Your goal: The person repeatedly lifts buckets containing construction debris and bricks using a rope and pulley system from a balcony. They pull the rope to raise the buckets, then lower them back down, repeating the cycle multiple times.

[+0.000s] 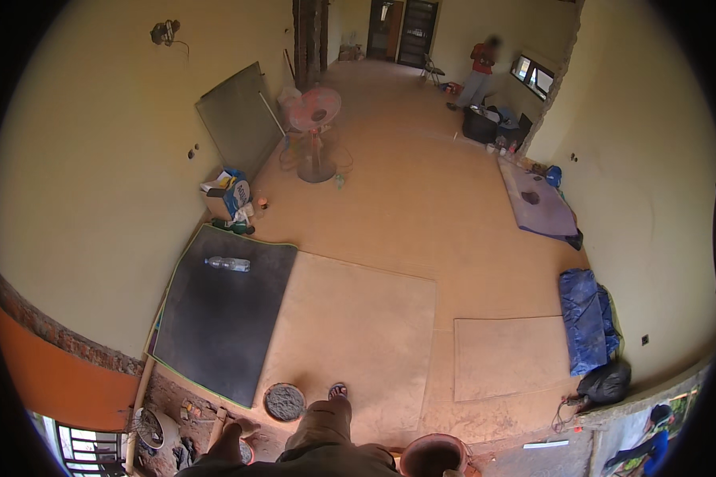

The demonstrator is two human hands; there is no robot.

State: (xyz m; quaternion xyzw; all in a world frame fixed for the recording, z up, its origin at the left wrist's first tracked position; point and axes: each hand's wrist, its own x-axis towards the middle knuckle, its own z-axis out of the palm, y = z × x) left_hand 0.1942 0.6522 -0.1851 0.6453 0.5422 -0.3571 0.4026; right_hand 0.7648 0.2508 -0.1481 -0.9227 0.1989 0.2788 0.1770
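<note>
A sliver of my right hand (452,474) shows at the lower edge, at the rim of a reddish-brown bucket (433,456). It appears to grip the rim, though most of the fingers are cut off by the frame. The bucket is close to my right side, and its inside looks dark. My left hand is out of view. In front of my legs, a round tub of wet grey mortar (285,402) stands by my sandalled foot (338,390). Beneath my left leg, part of another red container (247,452) can be seen.
A dark mat (223,318) bears a plastic bottle (229,264). Pale sheets (350,334) cover the floor ahead. Further off are a pedestal fan (316,119), a cardboard box (229,195) and a standing person (479,71). A blue tarpaulin (585,318) lies right; rubble and a pale bucket (157,429) lie left.
</note>
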